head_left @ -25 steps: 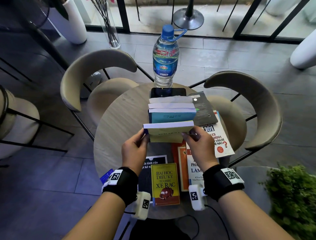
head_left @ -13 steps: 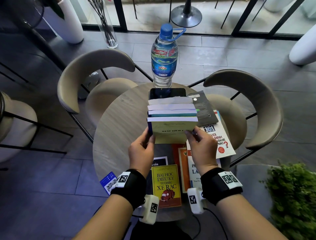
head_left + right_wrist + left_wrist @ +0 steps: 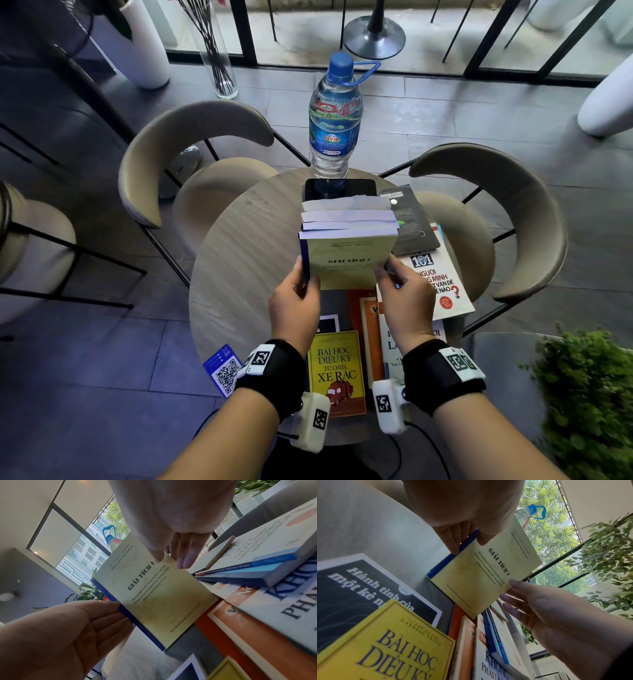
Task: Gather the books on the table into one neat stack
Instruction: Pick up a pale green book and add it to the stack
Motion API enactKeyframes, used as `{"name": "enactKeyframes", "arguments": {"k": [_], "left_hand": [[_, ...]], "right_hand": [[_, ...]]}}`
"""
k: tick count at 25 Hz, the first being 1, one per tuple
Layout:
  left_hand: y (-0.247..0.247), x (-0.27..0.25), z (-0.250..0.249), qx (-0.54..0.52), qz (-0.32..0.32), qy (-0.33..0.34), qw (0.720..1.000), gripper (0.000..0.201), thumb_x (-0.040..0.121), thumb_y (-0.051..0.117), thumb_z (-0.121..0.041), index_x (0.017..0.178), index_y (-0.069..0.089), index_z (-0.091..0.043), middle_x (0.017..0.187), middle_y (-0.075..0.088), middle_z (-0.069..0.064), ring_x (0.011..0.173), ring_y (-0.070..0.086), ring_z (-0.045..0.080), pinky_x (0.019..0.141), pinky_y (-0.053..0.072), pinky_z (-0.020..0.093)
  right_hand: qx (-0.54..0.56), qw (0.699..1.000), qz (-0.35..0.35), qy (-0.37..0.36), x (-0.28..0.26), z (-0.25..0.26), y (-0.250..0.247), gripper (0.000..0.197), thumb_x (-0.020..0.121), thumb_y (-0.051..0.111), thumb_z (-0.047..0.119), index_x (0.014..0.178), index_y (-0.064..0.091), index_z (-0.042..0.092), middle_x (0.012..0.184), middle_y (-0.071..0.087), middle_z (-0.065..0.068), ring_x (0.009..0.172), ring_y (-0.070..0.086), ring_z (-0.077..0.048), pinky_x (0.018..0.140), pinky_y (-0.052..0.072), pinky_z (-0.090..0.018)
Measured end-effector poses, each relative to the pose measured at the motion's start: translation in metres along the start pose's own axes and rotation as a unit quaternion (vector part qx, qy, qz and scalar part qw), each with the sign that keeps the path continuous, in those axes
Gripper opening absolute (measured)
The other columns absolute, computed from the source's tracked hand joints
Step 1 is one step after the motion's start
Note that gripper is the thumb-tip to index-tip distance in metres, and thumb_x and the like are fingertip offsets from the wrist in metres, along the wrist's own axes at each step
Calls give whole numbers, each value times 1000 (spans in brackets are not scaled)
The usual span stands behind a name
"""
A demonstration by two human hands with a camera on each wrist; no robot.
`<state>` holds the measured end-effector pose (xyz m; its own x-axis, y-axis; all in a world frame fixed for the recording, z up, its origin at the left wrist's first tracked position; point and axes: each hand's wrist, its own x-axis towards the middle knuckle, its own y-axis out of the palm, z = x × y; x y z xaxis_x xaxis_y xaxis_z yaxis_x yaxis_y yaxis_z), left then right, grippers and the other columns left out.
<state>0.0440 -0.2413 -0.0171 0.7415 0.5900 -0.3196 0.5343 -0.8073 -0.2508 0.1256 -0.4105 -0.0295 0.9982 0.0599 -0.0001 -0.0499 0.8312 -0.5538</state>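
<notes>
A small round wood-grain bench point(image 3: 239, 260) stands on a grey tiled floor point(image 3: 445, 113), with two beige curved-back chairs point(image 3: 191, 144) drawn up at its far side and dark-framed glass panels beyond. A water bottle point(image 3: 335, 120) stands upright at the far edge, and a dark phone point(image 3: 339, 188) lies flat just in front of it. A potted green plant point(image 3: 589, 394) sits off the near right edge.

A stack of books point(image 3: 347, 219) rises at the middle of the bench, just in front of the phone. The pale yellow book point(image 3: 349, 260), with a blue spine, is held above the stack's near side, tilted down toward the person. The left hand point(image 3: 294, 301) grips its spine edge, thumb on the cover and fingers point(image 3: 452, 543) behind; the right hand point(image 3: 404, 301) pinches the opposite edge with fingers point(image 3: 183, 559) nearly straight.

Loose books lie along the near and right edges: a bright yellow book point(image 3: 337, 370), an orange book point(image 3: 370, 329) beside it, a white book point(image 3: 442, 284) with a red question mark, and a black book point(image 3: 407, 219) near the stack. A blue QR card point(image 3: 222, 370) sits at the near left edge.
</notes>
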Motion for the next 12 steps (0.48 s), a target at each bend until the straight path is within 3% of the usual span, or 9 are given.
{"name": "enactKeyframes", "arguments": {"k": [5, 8, 12], "left_hand": [[-3, 1, 1, -6, 16, -2, 1000, 49, 99, 61, -21, 146, 53, -30, 133, 66, -19, 121, 60, -10, 111, 48, 30], [-8, 4, 3, 4, 44, -10, 999, 52, 100, 60, -17, 150, 49, -28, 136, 63, -20, 122, 56, -15, 114, 45, 30], [-18, 1, 7, 51, 95, -26, 994, 64, 100, 60, -25, 157, 33, -33, 157, 43, -14, 144, 39, 0, 121, 35, 35]], "right_hand": [[14, 1000, 5, 2, -1, 0, -1, 34, 98, 68, 35, 131, 72, 26, 89, 78, 4, 76, 67, -21, 68, 51, -28], [17, 1000, 12, 5, -2, 0, -1, 35, 98, 67, 35, 132, 71, 27, 96, 79, 4, 79, 68, -15, 71, 53, -26], [22, 999, 39, 26, -2, -6, -1, 39, 97, 67, 39, 135, 67, 30, 103, 79, 10, 89, 71, -9, 77, 59, -31]]}}
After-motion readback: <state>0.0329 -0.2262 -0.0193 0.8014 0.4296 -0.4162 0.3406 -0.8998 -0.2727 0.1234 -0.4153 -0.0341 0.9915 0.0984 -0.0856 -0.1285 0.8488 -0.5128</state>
